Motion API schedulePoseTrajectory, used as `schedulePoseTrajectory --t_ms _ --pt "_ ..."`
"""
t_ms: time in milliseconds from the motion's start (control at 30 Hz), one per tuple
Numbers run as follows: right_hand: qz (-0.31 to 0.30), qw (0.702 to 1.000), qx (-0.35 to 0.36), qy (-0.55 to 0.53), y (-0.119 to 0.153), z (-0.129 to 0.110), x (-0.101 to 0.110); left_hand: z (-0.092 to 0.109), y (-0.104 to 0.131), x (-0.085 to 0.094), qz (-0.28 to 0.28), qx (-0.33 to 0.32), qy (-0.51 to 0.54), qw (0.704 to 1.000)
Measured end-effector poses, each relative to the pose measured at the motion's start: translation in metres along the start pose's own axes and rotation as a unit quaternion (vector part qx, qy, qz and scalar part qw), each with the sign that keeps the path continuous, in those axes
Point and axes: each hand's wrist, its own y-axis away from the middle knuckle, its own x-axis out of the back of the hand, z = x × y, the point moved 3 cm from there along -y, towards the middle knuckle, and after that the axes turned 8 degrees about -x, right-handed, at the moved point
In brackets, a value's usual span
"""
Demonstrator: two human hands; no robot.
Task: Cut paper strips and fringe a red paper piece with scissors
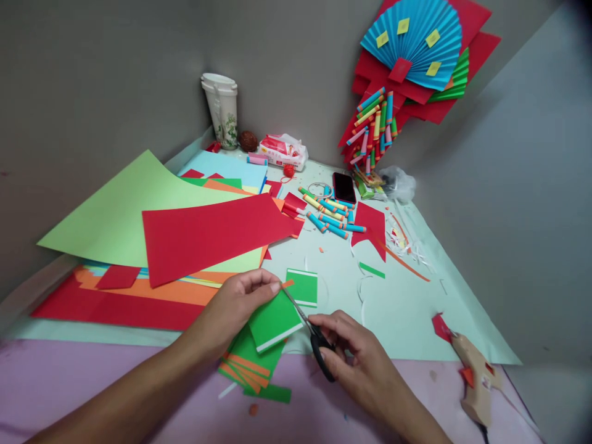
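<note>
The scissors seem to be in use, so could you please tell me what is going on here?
A person's right grip holds scissors, their tips close to an orange strip at the left grip, which pinches a green sheet. Another green piece lies just beyond; a glue gun lies off to the right.

Ones and twos lead the count

One left hand, one right hand and one pair of scissors. White-edged green paper rectangles number two, pleated paper fans two, with four yellow diamonds on the blue one. There is one glue gun, one smartphone, one lidded cup, one plastic-wrapped packet and one red yarn ball. Loose paper rolls come to roughly a dozen, overlapping.
</note>
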Motion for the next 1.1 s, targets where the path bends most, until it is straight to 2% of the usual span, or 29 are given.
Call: schedulePoseTrajectory --t_ms 600,1100 --pt "-0.026 0.996 -0.024 -0.080 -0.0031 0.0069 -0.0078 -0.0008 -0.0004 0.0002 -0.003 0.002 0.001 1.000" --pt "-0.044 0.992 -0.038 -0.112 -0.0026 -0.0024 -0.0079 -0.0021 -0.0013 0.0011 -0.018 0.005 0.000 1.000"
